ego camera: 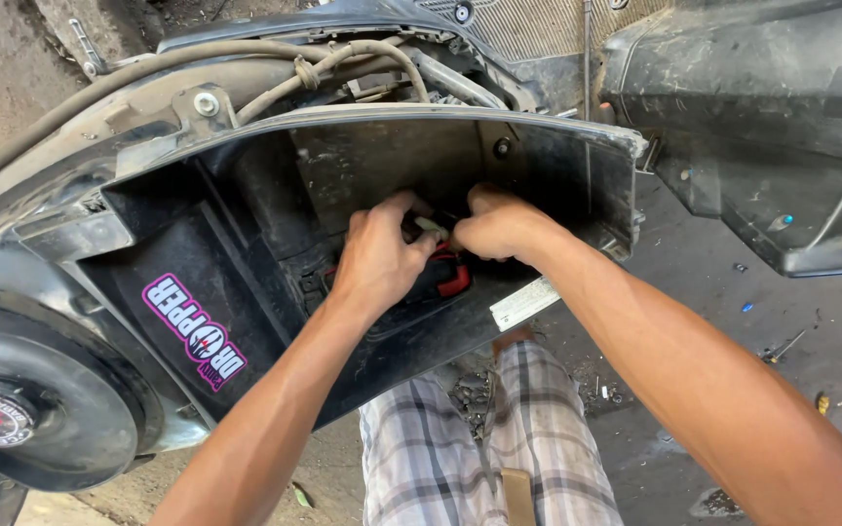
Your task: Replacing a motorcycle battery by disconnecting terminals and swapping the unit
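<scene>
Two hands (440,244) (one red cap (455,282)).

cables: a bundle of tan hoses and wires (324,60) runs along the top edge of the scooter frame, tied in a knot near the middle
bolt: a silver bolt head (207,103) sits on a bracket at upper left
sticker: a pink and white sticker (193,331) lies slantwise on the black panel at left
round cover: a black disc with a red emblem (21,409) at lower left
loose body panel: a dusty black panel (762,127) at upper right
ground: oily concrete (733,321) strewn with small debris
shorts: grey plaid fabric (440,458) at bottom centre
</scene>
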